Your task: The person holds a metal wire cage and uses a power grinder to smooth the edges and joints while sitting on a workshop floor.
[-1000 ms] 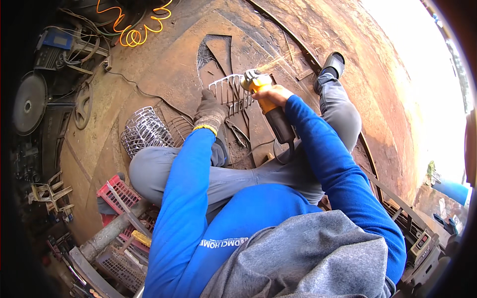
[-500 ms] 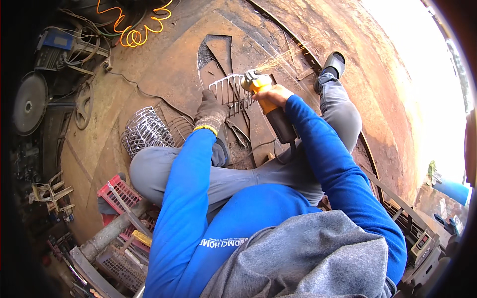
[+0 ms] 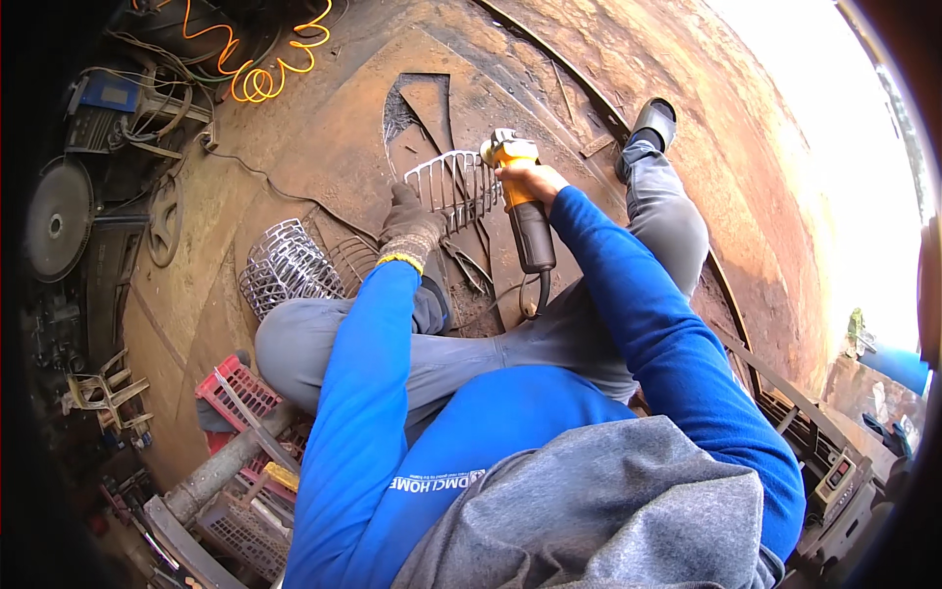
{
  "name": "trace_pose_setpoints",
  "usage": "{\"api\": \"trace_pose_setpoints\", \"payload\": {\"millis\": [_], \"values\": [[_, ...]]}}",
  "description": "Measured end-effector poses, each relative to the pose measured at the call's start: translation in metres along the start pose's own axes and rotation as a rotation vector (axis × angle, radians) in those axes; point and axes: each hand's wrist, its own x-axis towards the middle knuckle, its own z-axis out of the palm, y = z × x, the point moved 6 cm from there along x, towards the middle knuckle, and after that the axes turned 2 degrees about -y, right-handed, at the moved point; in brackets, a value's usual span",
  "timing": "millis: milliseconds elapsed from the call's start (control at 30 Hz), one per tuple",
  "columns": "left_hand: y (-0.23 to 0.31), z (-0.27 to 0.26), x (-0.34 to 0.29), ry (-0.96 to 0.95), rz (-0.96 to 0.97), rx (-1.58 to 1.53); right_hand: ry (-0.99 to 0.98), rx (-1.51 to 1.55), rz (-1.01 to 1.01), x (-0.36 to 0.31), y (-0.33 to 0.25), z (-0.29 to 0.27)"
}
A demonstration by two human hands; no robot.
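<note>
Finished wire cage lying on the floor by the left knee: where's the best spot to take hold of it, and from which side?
Take the wire cage by its outer hoop at the open end, coming from above on the side away from the knee. It lies on its side on the rusty steel floor, free of the left hand and the angle grinder. Gaps between wires should let fingers hook the hoop.

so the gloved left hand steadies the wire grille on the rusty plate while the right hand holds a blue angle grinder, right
Not quite: the angle grinder in the right hand is yellow and black, as the head view shows. The gloved left hand does steady the wire grille on the rusty plate.
</note>
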Motion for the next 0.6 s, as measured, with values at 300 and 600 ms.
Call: {"api": "trace_pose_setpoints", "payload": {"millis": [300, 600], "values": [[-0.002, 0.004, 0.004, 0.009, 0.005, 0.014, 0.018, 0.059, 0.0, 0.011, 0.005, 0.003], [-0.004, 0.005, 0.005, 0.018, 0.025, 0.013, 0.09, -0.019, -0.017, 0.002, 0.0, 0.001]]}}
